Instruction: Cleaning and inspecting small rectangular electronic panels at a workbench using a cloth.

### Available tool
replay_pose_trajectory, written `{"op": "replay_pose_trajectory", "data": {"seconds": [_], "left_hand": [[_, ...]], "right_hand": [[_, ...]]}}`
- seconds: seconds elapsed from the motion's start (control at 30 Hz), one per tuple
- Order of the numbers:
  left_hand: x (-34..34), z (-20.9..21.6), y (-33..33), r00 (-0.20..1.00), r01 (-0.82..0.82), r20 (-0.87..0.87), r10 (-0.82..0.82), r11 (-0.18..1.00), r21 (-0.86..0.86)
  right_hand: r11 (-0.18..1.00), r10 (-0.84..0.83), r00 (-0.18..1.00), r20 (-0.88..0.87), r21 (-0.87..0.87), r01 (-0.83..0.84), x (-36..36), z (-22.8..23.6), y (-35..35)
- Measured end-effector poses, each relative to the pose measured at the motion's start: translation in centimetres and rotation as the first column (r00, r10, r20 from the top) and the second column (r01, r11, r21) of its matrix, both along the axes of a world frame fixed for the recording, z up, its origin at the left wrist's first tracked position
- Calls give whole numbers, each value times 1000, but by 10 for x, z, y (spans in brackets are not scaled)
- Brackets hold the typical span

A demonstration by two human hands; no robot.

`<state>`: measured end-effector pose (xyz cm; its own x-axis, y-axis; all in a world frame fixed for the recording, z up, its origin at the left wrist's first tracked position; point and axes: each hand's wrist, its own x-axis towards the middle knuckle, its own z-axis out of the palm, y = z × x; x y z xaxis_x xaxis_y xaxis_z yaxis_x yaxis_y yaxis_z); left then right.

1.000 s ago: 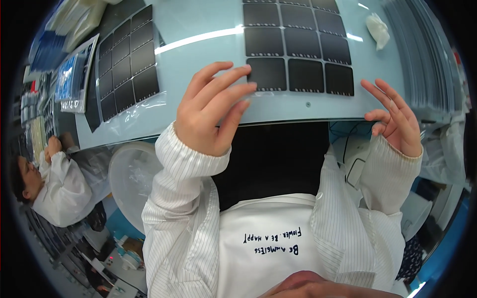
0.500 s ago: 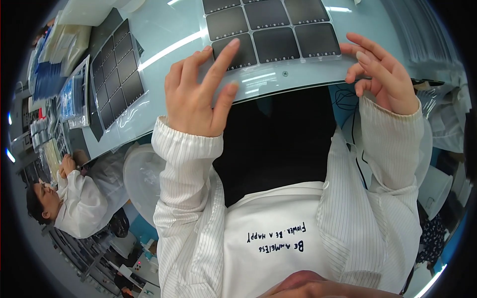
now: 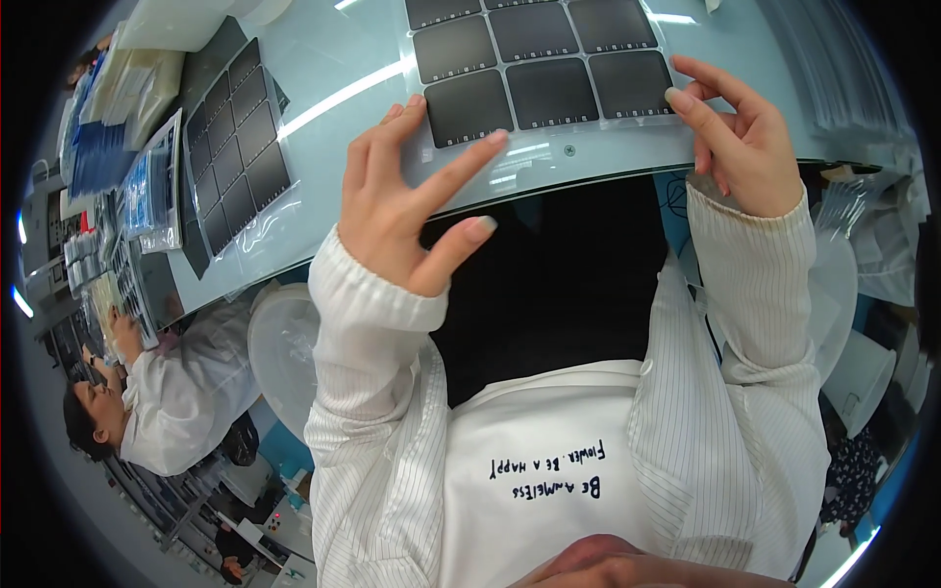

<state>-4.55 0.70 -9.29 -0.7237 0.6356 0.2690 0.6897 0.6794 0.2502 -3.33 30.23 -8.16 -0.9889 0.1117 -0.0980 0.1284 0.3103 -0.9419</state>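
Got left hand (image 3: 397, 196) splayed with loose grip around 8 o'clock of dark sheet (image 3: 551, 93) on counter (image 3: 323, 167), plus right hand (image 3: 742, 132) near 4 o'clock, can't tell if pinching.

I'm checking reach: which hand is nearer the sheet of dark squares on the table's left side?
Left: the left hand is right of that left sheet; the right hand is farther right, by the right edge of the central sheet.

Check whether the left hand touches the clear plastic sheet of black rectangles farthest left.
Apart: the head view shows pale blue tabletop between left hand and sheet.
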Motion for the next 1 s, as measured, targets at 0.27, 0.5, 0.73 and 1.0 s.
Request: {"op": "replay_pose_trajectory", "data": {"seconds": [0.27,0.5,0.73,1.0], "left_hand": [[-6,-6,-9,992,-30,123,-11,946,323],[-6,-8,-12,983,-53,179,-29,898,436],[1,-8,-16,906,-221,398,-141,646,731],[4,-4,-15,914,-198,379,-140,662,723]], "right_hand": [[997,-11,989,-146,-72,1,-3,-3,-14],[978,67,984,-163,206,-33,5,-2,-32],[990,-139,922,-361,-36,135,2,0,-43],[930,-357,739,-571,-144,338,-13,44,15]]}}
